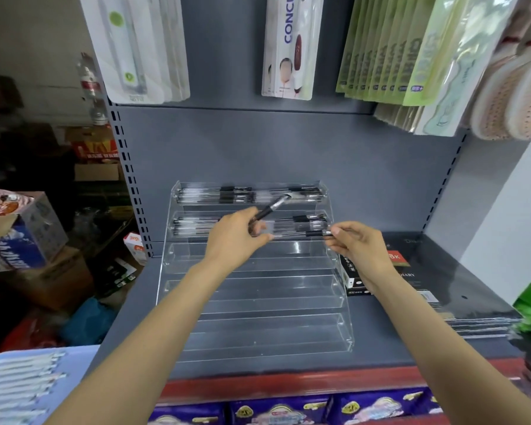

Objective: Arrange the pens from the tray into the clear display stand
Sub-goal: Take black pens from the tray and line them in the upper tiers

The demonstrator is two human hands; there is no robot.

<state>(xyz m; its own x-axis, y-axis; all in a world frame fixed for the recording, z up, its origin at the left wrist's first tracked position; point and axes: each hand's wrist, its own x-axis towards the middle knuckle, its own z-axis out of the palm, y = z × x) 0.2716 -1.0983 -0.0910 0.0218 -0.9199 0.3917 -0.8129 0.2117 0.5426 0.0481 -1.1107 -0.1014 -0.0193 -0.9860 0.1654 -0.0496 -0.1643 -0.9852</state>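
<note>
Grey metal shelf (380, 332) with grey back panel; packaged goods hang above, cartons stacked at left. Clear display stand (258, 302) sits on the shelf: top two tiers hold pens, lower tiers bare. Left hand (236, 237) clamped on several pens (270, 208) over the second tier. Right hand (359, 246) pinches one pen (316, 233) there. Blue tray (22, 384), lower left, holds more pens

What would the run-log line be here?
left hand: holds pen | right hand: pen at second tier | display stand: top tiers stocked
</note>
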